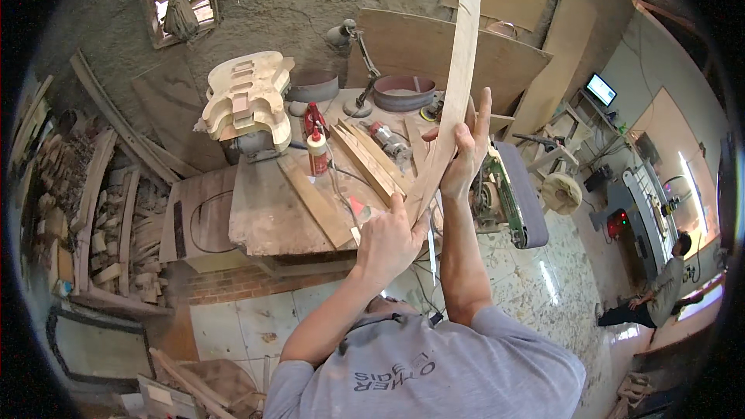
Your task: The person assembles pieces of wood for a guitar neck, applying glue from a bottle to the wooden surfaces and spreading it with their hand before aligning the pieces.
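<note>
I hold a long pale wooden board (458,46) upright at a slight slant over the workbench (264,225). My left hand (384,237) grips its lower end, index finger pointing upward along it. My right hand (466,151) holds the board higher up, with the thumb on its face and fingers beside it. Behind my left hand lie several wooden strips (361,155) and a flat plank (310,202). A white glue bottle with a red label (318,155) and a power tool (388,140) are on the bench near the board.
Stacked guitar bodies (244,93) stand at the back left beside a desk lamp (361,101) and sanding belts (403,91). A belt sander (516,194) is at the right. Scrap wood (116,240) fills the left side. A co-worker (652,299) is at the far right near a machine (636,217).
</note>
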Available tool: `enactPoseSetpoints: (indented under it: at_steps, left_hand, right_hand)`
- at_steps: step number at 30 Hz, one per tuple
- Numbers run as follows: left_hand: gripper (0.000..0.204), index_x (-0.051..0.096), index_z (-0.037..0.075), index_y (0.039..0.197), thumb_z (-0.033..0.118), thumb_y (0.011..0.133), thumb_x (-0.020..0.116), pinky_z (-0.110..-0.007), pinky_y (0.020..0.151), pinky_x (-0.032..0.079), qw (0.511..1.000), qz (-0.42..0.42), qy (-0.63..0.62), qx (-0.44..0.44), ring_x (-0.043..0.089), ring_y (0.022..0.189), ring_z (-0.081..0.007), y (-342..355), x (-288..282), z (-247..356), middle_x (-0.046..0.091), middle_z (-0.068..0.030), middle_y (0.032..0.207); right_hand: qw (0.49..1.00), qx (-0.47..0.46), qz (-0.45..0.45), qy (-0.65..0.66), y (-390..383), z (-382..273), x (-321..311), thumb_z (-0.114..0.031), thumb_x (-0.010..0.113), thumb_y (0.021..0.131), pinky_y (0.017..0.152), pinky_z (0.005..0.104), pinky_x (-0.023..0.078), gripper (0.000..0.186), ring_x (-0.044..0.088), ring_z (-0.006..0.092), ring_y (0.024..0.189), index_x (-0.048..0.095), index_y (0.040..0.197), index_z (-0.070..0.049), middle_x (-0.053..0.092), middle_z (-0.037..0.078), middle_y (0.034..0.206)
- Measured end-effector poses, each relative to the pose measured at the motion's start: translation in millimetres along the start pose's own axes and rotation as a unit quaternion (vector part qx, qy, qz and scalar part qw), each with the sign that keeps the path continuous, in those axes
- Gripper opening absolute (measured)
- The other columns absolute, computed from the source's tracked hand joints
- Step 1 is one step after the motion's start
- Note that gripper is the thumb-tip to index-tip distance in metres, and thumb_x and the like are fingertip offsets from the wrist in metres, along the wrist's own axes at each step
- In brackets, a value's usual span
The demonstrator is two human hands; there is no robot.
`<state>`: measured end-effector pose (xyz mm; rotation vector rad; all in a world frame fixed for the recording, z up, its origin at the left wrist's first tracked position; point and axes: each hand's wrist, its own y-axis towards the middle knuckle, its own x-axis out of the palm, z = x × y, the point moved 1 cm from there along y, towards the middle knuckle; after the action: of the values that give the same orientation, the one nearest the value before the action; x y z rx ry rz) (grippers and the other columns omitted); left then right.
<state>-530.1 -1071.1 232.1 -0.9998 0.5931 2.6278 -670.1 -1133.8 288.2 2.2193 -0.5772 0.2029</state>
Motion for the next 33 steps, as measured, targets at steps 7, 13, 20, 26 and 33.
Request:
enactPoseSetpoints:
  at_steps: [7,13,20,26,33]
  left_hand:
    - [0.055,0.049,-0.012,0.107,0.04,0.094,0.06,-0.05,0.056,0.054,1.0,0.003,-0.003,0.026,0.067,0.063,-0.0431,2.4,0.1,1.3,0.062,-0.0251,0.06]
    - [0.051,0.05,-0.006,0.105,0.042,0.093,0.062,-0.052,0.059,0.054,1.0,-0.013,-0.005,-0.002,0.067,0.067,-0.0457,3.4,3.6,0.9,0.062,-0.0259,0.064]
    - [0.043,0.051,-0.004,0.101,0.036,0.091,0.064,-0.052,0.058,0.053,1.0,0.0,0.002,0.003,0.066,0.064,-0.0442,2.1,2.0,-2.7,0.061,-0.025,0.061]
    - [0.042,0.05,-0.004,0.102,0.034,0.091,0.065,-0.052,0.057,0.053,1.0,0.013,-0.008,0.016,0.066,0.063,-0.0438,1.7,2.2,-4.9,0.061,-0.0239,0.059]
    - [0.045,0.052,-0.004,0.106,0.036,0.091,0.065,-0.052,0.058,0.053,1.0,0.01,0.0,0.01,0.067,0.065,-0.0434,1.6,4.0,-7.6,0.062,-0.0241,0.062]
  right_hand:
    - [1.0,0.002,0.009,-0.015,1.6,-12.3,3.5,-0.016,0.054,0.086,0.068,0.0348,0.061,0.083,0.063,0.0219,0.092,0.015,0.158,-0.006,0.052,0.024,0.134]
    - [0.999,-0.018,0.005,-0.036,5.7,-1.9,-6.2,-0.016,0.054,0.086,0.064,0.0303,0.059,0.081,0.063,0.0202,0.092,0.018,0.158,-0.005,0.055,0.023,0.13]
    - [1.0,0.0,-0.014,-0.023,1.6,-1.0,-1.3,-0.016,0.053,0.088,0.06,0.0268,0.056,0.078,0.064,0.0171,0.077,0.019,0.157,-0.002,0.058,0.023,0.124]
    - [0.999,-0.019,-0.015,-0.027,5.0,10.4,-4.6,-0.017,0.053,0.088,0.057,0.027,0.056,0.077,0.064,0.0164,0.067,0.02,0.156,0.0,0.056,0.025,0.128]
    - [0.999,-0.032,-0.023,-0.033,5.6,19.8,-11.8,-0.015,0.052,0.088,0.054,0.0273,0.055,0.075,0.064,0.0157,0.064,0.022,0.156,-0.001,0.056,0.024,0.13]
